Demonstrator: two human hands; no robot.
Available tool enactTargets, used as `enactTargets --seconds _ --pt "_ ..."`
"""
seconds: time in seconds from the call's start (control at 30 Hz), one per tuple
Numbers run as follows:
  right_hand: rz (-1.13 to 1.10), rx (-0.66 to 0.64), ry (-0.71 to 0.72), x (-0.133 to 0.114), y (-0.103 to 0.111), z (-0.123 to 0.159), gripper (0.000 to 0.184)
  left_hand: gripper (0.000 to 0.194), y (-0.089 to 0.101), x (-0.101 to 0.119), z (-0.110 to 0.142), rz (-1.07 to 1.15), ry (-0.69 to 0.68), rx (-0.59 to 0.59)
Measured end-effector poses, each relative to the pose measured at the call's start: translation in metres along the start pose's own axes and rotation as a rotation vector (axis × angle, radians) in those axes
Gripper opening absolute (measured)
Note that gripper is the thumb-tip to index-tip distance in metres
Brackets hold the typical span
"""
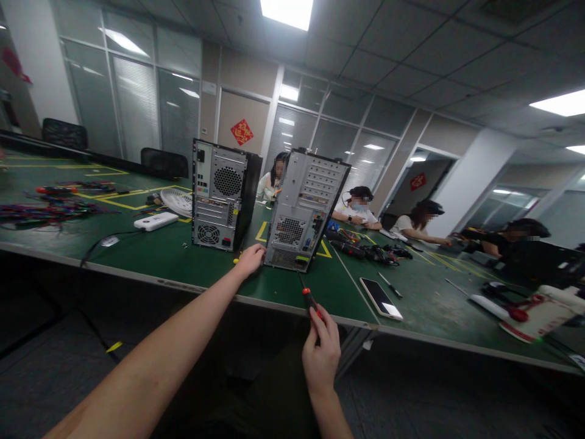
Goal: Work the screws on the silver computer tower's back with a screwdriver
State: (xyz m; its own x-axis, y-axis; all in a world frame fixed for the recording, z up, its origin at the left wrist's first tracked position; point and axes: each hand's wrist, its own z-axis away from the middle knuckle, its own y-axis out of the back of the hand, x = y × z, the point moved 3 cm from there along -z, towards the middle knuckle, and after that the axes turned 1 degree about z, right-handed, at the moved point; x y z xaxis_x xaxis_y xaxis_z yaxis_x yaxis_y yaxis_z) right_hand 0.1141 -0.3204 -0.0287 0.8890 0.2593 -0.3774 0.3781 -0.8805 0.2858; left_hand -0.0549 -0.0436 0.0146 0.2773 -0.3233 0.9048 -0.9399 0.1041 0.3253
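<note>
Two computer tower cases stand upright on the green table, their metal back panels facing me. My left hand [250,261] is at the lower left edge of the nearer computer case [292,210], its fingers curled against it. A small yellow item [236,261] shows beside that hand, partly hidden. In my right hand [323,347], at the table's front edge, is a screwdriver [307,297] with a red and black handle. Its thin shaft points up toward the bottom of the nearer case; whether the tip touches cannot be made out. The second computer case [219,195] stands to the left.
Left on the table [210,277] are a bundle of coloured cables [50,210], a white power strip [156,221] and a round white fan-like part [176,201]. A phone [381,297], black cables [365,250] and a white-red device [543,311] lie right. Several people sit across.
</note>
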Motion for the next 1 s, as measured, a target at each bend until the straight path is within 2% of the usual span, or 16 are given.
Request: enactTargets --seconds 0.27,0.57,0.7,0.83,1.0 --pt "-0.008 0.029 -0.100 -0.0038 0.0022 -0.0025 0.027 0.025 -0.0009 -0.0037 -0.0028 0.006 -0.020 -0.006" --pt "0.006 -0.004 0.005 -0.0003 0.0001 -0.0011 0.029 0.025 -0.0015 -0.0023 -0.0023 -0.018 -0.011 0.001" --pt "0.002 0.033 -0.080 0.0010 0.0012 -0.0007 0.025 0.025 -0.0009 -0.0025 -0.0025 -0.014 -0.006 0.002" --pt "-0.026 0.010 -0.132 0.0016 0.0005 -0.0002 0.026 0.025 -0.0001 -0.0015 -0.0012 -0.015 0.002 0.003" --pt "-0.011 0.000 -0.048 0.0001 -0.0001 -0.0008 0.027 0.025 -0.0003 -0.0014 -0.0002 0.003 0.008 0.000"
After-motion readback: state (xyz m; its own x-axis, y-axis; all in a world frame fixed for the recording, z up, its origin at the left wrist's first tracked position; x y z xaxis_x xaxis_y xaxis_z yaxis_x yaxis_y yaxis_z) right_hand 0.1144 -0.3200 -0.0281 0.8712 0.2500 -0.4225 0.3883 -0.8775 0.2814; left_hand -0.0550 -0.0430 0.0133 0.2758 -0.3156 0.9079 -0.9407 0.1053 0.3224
